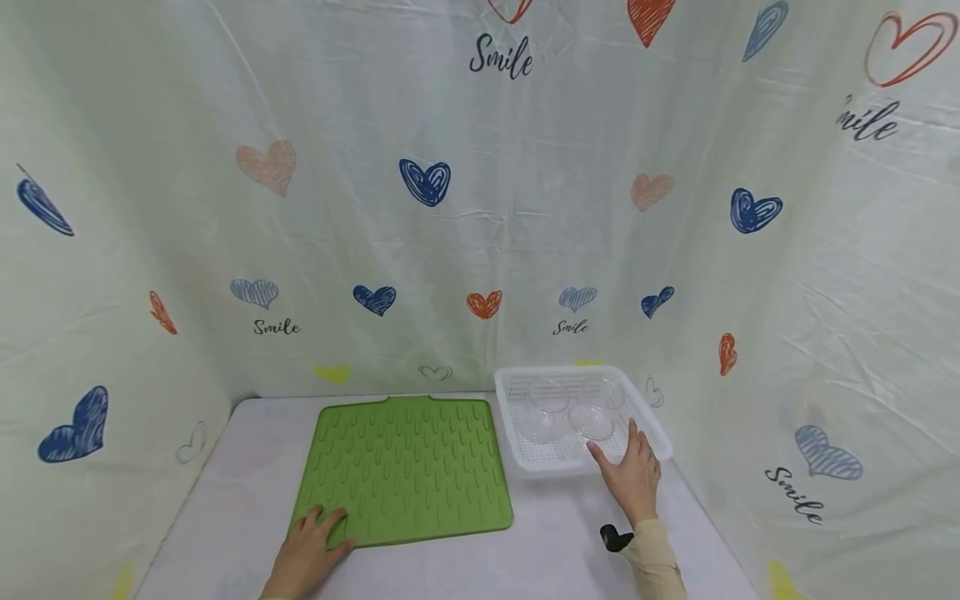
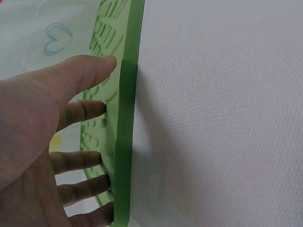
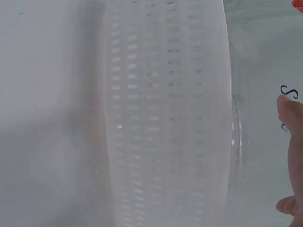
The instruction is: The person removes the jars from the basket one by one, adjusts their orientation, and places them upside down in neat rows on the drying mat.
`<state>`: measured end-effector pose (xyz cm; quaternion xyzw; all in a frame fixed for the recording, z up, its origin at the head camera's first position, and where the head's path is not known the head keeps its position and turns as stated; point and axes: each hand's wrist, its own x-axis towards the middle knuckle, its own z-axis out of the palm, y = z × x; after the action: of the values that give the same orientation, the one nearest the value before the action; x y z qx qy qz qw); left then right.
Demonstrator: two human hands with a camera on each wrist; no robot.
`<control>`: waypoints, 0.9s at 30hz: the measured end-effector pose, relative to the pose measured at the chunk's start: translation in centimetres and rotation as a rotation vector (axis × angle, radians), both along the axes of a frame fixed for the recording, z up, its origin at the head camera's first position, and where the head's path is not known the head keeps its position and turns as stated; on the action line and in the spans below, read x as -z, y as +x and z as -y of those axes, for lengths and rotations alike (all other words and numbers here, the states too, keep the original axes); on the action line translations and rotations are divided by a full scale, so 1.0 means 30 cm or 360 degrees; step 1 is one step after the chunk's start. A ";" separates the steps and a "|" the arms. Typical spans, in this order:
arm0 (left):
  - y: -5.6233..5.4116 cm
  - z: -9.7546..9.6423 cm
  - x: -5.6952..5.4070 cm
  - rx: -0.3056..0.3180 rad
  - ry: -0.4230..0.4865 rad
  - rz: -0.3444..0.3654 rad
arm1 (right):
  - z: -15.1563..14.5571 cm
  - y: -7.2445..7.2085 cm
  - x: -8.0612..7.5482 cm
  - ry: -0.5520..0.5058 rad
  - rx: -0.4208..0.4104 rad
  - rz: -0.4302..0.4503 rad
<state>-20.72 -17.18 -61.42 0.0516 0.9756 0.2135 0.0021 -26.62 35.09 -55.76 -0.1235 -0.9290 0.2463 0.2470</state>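
A green ridged mat (image 1: 408, 471) lies flat on the white table. My left hand (image 1: 310, 550) rests its spread fingertips on the mat's near left corner; in the left wrist view the fingers (image 2: 83, 189) touch its top beside the raised edge. To the right stands a white perforated plastic basket (image 1: 517, 433) holding several clear round containers, whose exact kind I cannot tell. My right hand (image 1: 632, 475) hovers over the basket's near right rim, thumb and fingers apart around nothing. A clear container's rim (image 3: 236, 137) shows above the basket wall in the right wrist view.
A white curtain (image 1: 480, 233) printed with hearts and "Smile" hangs behind the table and along both sides. The basket stands close to the table's back right edge. A black strap piece (image 1: 615, 538) sits at my right wrist.
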 end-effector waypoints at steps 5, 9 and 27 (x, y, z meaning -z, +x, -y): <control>-0.002 0.005 0.003 0.0002 -0.0012 0.0004 | 0.000 -0.042 -0.004 -0.0007 0.0031 0.0176; 0.001 0.006 0.002 0.0001 -0.0001 -0.0006 | 0.005 -0.068 -0.009 0.0003 0.0030 0.0280; 0.017 0.004 0.011 -0.0045 0.0051 -0.0032 | -0.011 -0.159 -0.018 0.0089 -0.0028 0.0484</control>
<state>-20.20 -17.29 -61.75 0.0401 0.9726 0.2285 -0.0115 -31.39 35.42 -55.22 -0.1443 -0.9633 0.2008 0.1047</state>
